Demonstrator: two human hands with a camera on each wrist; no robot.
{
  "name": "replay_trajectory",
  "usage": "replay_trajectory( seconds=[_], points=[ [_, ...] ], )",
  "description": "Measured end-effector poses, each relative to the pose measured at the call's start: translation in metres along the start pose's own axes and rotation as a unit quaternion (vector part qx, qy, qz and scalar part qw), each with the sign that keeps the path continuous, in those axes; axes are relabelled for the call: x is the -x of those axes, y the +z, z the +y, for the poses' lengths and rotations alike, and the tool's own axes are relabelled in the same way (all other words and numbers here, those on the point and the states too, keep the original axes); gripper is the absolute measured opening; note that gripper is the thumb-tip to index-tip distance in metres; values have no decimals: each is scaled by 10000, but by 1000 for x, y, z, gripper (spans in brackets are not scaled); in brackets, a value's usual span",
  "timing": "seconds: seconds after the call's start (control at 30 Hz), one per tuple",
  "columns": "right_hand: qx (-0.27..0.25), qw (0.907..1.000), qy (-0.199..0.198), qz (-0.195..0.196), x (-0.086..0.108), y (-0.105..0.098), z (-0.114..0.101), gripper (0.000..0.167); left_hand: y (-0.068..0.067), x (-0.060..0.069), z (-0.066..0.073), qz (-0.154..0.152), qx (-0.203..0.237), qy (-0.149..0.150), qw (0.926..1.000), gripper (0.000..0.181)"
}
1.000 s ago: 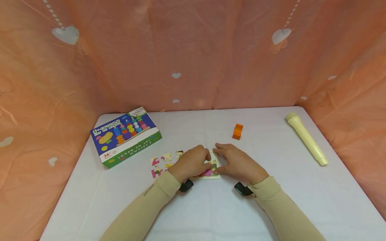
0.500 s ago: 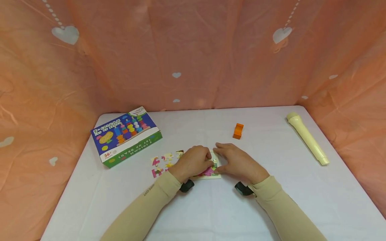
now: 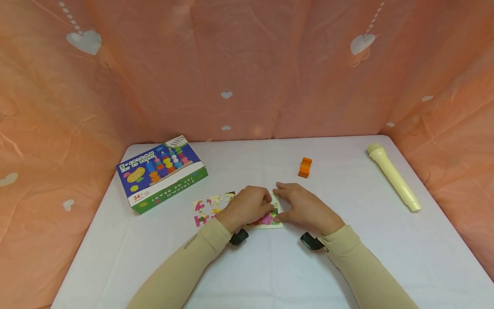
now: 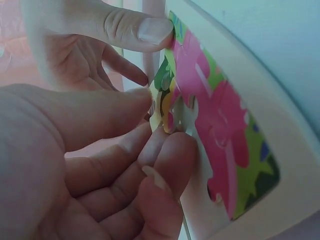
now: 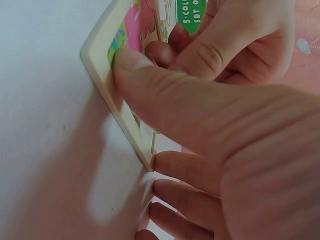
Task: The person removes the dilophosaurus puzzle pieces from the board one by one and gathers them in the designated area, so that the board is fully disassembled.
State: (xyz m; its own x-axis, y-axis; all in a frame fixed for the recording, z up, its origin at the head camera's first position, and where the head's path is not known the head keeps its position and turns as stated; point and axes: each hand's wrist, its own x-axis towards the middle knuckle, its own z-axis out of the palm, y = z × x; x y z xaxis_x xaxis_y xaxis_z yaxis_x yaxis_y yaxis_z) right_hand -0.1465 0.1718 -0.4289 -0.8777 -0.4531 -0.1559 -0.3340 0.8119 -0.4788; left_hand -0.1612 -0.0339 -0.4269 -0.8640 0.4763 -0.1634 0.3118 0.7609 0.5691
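My left hand (image 3: 247, 209) pinches a small jigsaw puzzle piece (image 4: 167, 102), green, yellow and pink, between thumb and fingers. The piece is tilted over a gap in the puzzle board (image 4: 292, 120), beside fitted pink pieces (image 4: 227, 130). At the board's right end lies my right hand (image 3: 305, 209). Its extended thumb (image 5: 165, 92) presses on the puzzle's near right corner, and its fingers reach the far edge. Loose puzzle pieces (image 3: 201, 220) lie left of the board, some partly behind my left hand. Much of the board is hidden under my hands in the head view.
A blue and green bead-set box (image 3: 162, 176) lies at the back left. An orange curved block (image 3: 305, 168) sits beyond my right hand. A cream microphone-shaped stick (image 3: 393, 177) lies along the right side of the white table (image 3: 270, 274). Orange curtains surround the table.
Both hands keep nearly the same place at the board. The left fingers shift only slightly over it; the head view moves a little.
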Motion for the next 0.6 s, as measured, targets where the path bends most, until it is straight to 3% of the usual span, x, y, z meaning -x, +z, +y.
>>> replay_trajectory(
  seconds=[0.37,0.6],
  points=[
    [-72,10000,55,-32,-1,1,1,74,-2,1,-1,-91,160,-164,9997,15],
    [-58,9999,149,-37,0,1,0,74,-11,2,-6,-103,351,-119,9993,14]
  ],
)
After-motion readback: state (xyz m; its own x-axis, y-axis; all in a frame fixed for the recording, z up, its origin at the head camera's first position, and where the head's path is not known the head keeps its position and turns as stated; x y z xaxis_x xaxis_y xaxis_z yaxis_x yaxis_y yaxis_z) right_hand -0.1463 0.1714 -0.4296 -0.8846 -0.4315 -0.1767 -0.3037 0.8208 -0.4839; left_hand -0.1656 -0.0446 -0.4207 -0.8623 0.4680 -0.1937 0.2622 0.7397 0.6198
